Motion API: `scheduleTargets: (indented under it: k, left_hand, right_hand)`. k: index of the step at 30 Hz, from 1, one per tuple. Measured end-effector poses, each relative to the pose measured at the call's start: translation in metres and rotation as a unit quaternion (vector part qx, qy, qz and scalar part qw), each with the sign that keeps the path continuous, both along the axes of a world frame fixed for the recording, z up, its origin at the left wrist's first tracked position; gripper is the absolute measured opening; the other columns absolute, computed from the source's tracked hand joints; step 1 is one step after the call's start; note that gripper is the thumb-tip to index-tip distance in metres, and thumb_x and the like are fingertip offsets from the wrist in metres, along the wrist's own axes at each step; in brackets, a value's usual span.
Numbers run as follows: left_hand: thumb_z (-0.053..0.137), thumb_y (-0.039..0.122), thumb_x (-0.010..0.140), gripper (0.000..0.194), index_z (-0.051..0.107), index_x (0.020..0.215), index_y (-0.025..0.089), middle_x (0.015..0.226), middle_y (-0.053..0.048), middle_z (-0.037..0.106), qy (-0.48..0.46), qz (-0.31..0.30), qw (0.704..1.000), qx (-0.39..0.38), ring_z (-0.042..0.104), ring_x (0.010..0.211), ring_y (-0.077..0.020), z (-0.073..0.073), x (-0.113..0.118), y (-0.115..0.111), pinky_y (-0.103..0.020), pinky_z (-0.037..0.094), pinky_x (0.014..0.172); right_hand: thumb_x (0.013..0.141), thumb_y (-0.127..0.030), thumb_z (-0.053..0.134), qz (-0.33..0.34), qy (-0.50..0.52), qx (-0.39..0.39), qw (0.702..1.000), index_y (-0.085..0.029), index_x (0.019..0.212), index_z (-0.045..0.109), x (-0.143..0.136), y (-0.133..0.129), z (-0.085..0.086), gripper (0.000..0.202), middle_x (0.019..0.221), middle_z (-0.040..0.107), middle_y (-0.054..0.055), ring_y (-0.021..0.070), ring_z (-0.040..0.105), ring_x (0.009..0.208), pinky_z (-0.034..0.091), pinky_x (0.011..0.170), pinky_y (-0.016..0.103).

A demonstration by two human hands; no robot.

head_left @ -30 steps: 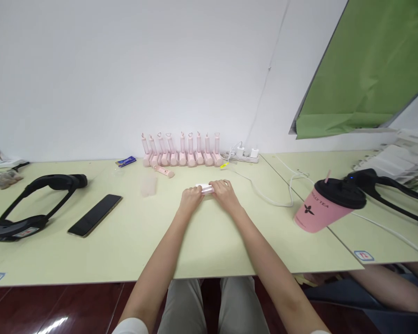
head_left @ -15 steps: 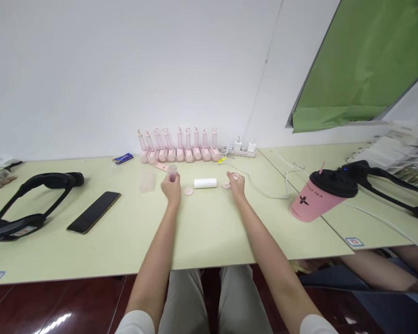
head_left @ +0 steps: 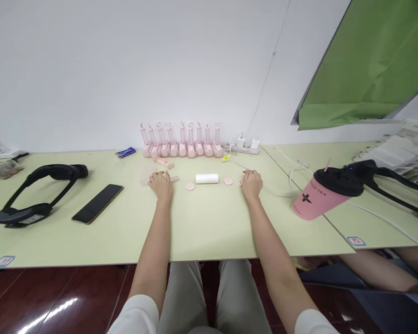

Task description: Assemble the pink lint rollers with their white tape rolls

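My left hand rests palm down on the table with its fingers apart. Beside its thumb lies a translucent pinkish tube, partly hidden by the hand. On the right, my right hand is also palm down, its fingers loosely bent and apart. A small pink piece peeks out at its left edge, mostly covered. Between the hands lie a white cylinder on its side and two flat pink discs, one left disc and one right disc.
Several pink bottle-like holders line the wall, with a pink strap-shaped part before them. A power strip trails white cables. A phone and black headset lie left; a pink cup stands right, near a person's legs.
My left hand has laid the upright tube down and let go of it. My right hand has moved right, opening from a grip on a small pink piece to rest palm down.
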State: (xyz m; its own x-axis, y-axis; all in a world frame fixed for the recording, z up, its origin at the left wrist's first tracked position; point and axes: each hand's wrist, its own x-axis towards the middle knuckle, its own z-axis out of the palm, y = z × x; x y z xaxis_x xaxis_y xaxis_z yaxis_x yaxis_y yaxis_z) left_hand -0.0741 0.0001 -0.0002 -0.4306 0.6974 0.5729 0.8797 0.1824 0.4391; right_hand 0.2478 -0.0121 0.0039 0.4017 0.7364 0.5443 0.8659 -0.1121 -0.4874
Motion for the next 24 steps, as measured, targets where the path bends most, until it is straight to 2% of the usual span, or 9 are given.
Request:
scheduleTargets:
  k: [3, 5, 9, 12, 13, 16, 19, 22, 24]
  left_hand:
    - [0.033, 0.022, 0.083, 0.029, 0.054, 0.102, 0.015, 0.103, -0.014, 0.05, -0.027, -0.003, 0.999, 0.019, 0.041, 0.102, -0.0285, 0.005, -0.002, -0.002, -0.043, 0.032, 0.082]
    - [0.037, 0.012, 0.078, 0.03, 0.053, 0.102, 0.016, 0.105, -0.012, 0.049, -0.033, -0.023, 0.999, 0.02, 0.04, 0.104, -0.0279, 0.007, -0.004, -0.003, -0.043, 0.031, 0.084]
    - [0.039, -0.001, 0.062, 0.044, 0.053, 0.098, 0.02, 0.104, -0.008, 0.049, -0.083, -0.083, 0.992, 0.036, 0.042, 0.104, -0.0242, 0.007, -0.012, 0.0, -0.039, 0.033, 0.086]
    - [0.042, 0.002, 0.061, 0.043, 0.052, 0.099, 0.02, 0.107, -0.006, 0.048, -0.118, -0.116, 0.984, 0.067, 0.042, 0.105, -0.0212, 0.005, -0.021, 0.006, -0.035, 0.034, 0.091]
    - [0.044, 0.004, 0.062, 0.043, 0.051, 0.102, 0.02, 0.11, -0.007, 0.047, -0.111, -0.129, 0.983, 0.067, 0.041, 0.108, -0.021, 0.004, -0.023, 0.008, -0.035, 0.033, 0.094]
    - [0.051, 0.013, 0.063, 0.051, 0.044, 0.113, 0.018, 0.128, -0.009, 0.037, -0.038, -0.184, 0.982, 0.009, 0.029, 0.122, -0.025, -0.004, -0.027, 0.011, -0.039, 0.027, 0.101]
    - [0.052, 0.02, 0.067, 0.052, 0.041, 0.117, 0.012, 0.133, -0.015, 0.033, 0.039, -0.211, 0.973, -0.079, 0.022, 0.127, -0.0301, -0.012, -0.024, 0.012, -0.045, 0.021, 0.104]
    - [0.043, 0.019, 0.074, 0.037, 0.046, 0.11, 0.011, 0.116, -0.015, 0.05, 0.074, -0.181, 0.974, -0.112, 0.038, 0.117, -0.0279, -0.013, -0.023, 0.011, -0.046, 0.02, 0.103]
    - [0.043, 0.016, 0.073, 0.029, 0.049, 0.102, 0.012, 0.099, -0.013, 0.057, 0.087, -0.145, 0.98, -0.106, 0.047, 0.105, -0.026, -0.009, -0.023, 0.008, -0.045, 0.023, 0.1]
  right_hand:
    - [0.09, -0.033, 0.013, 0.012, 0.073, 0.034, 0.997, -0.017, 0.089, 0.061, 0.003, -0.001, 0.009, 0.05, 0.087, 0.062, 0.008, 0.0181, 0.052, 0.08, 0.033, 0.068, 0.028]
    - [0.09, -0.034, 0.013, 0.048, 0.109, 0.031, 0.992, -0.017, 0.092, 0.059, 0.006, -0.002, 0.015, 0.049, 0.082, 0.063, 0.006, 0.0159, 0.053, 0.074, 0.033, 0.068, 0.027]
    - [0.085, -0.039, 0.03, 0.182, 0.17, -0.001, 0.969, -0.021, 0.114, 0.048, 0.017, -0.007, 0.031, 0.039, 0.095, 0.062, 0.004, 0.0147, 0.052, 0.079, 0.037, 0.071, 0.027]
    - [0.077, -0.04, 0.048, 0.307, 0.142, -0.07, 0.938, -0.026, 0.126, 0.038, 0.031, -0.012, 0.036, 0.052, 0.114, 0.053, 0.005, 0.0162, 0.049, 0.094, 0.039, 0.077, 0.029]
    - [0.072, -0.039, 0.055, 0.325, 0.109, -0.111, 0.933, -0.027, 0.126, 0.039, 0.036, -0.013, 0.034, 0.057, 0.117, 0.051, 0.005, 0.0176, 0.047, 0.098, 0.039, 0.08, 0.03]
    - [0.059, -0.03, 0.068, 0.275, 0.014, -0.209, 0.938, -0.027, 0.118, 0.05, 0.047, -0.011, 0.022, 0.063, 0.117, 0.049, 0.007, 0.0229, 0.041, 0.109, 0.034, 0.09, 0.035]
    - [0.062, -0.027, 0.066, 0.228, 0.004, -0.217, 0.949, -0.022, 0.105, 0.061, 0.052, -0.003, 0.005, 0.043, 0.109, 0.054, 0.008, 0.0225, 0.044, 0.106, 0.033, 0.091, 0.035]
    - [0.069, -0.025, 0.059, 0.217, 0.033, -0.18, 0.959, -0.017, 0.092, 0.065, 0.053, 0.004, -0.006, 0.025, 0.095, 0.059, 0.008, 0.018, 0.053, 0.089, 0.038, 0.082, 0.031]
    - [0.073, -0.021, 0.053, 0.206, 0.034, -0.144, 0.967, -0.015, 0.088, 0.065, 0.05, 0.006, -0.009, 0.02, 0.09, 0.06, 0.008, 0.0167, 0.054, 0.081, 0.04, 0.078, 0.029]
